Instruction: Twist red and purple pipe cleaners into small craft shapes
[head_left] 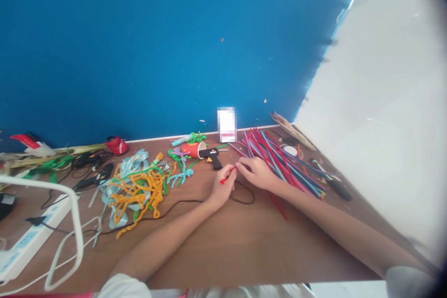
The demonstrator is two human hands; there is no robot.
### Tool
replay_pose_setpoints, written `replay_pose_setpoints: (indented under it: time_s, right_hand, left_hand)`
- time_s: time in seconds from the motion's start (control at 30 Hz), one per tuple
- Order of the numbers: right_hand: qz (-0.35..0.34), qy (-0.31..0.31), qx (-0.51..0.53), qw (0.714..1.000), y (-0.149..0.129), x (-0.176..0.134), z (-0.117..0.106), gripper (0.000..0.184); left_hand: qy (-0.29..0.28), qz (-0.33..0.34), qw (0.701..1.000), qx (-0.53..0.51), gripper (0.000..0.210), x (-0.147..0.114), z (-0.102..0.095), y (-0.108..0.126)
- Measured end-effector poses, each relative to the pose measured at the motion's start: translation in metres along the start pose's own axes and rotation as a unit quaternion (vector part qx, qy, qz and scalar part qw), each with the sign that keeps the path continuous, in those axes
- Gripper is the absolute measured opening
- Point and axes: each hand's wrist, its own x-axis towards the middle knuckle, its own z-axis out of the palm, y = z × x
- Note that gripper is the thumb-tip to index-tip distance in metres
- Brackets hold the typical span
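Note:
My left hand [222, 190] is closed on a short red pipe cleaner [224, 180], whose curled end sticks out by the thumb. The fingertips of my right hand [257, 172] pinch the same red piece at its other end, so the two hands almost touch above the table. Just behind them lies a black hot glue gun [213, 155], beside a red paper cup [193, 150] tipped on its side. To the right, a loose bundle of red, blue and purple pipe cleaners [279, 156] spreads partly behind my right hand and forearm.
Orange twisted pipe cleaners [139, 195] and light blue ribbon [120, 181] are heaped on the left. A white power strip [38, 237] and a white tube frame [78, 228] stand near the left edge. A black cord [174, 205] crosses the table [237, 256]. A blue wall [174, 56] rises behind.

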Motion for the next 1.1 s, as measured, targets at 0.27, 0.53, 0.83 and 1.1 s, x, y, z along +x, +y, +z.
replay_pose_setpoints:
  time_s: [0.27, 0.53, 0.83, 1.1]
  right_hand:
    - [0.122, -0.106, 0.226, 0.961, 0.003, 0.007, 0.000, 0.044]
    - [0.214, -0.136, 0.346, 0.903, -0.007, 0.007, -0.005, 0.041]
    - [0.232, -0.140, 0.350, 0.897, -0.013, 0.006, -0.010, 0.025]
    - [0.195, -0.157, 0.324, 0.912, -0.014, 0.006, -0.011, 0.030]
  left_hand:
    - [0.002, 0.023, 0.999, 0.042, 0.033, -0.002, -0.001, 0.002]
    - [0.001, 0.027, 0.997, 0.079, 0.033, -0.004, -0.001, 0.002]
    - [0.007, 0.017, 0.996, 0.082, 0.032, -0.005, -0.001, 0.004]
    - [0.007, 0.016, 0.996, 0.083, 0.031, -0.005, -0.002, 0.005]
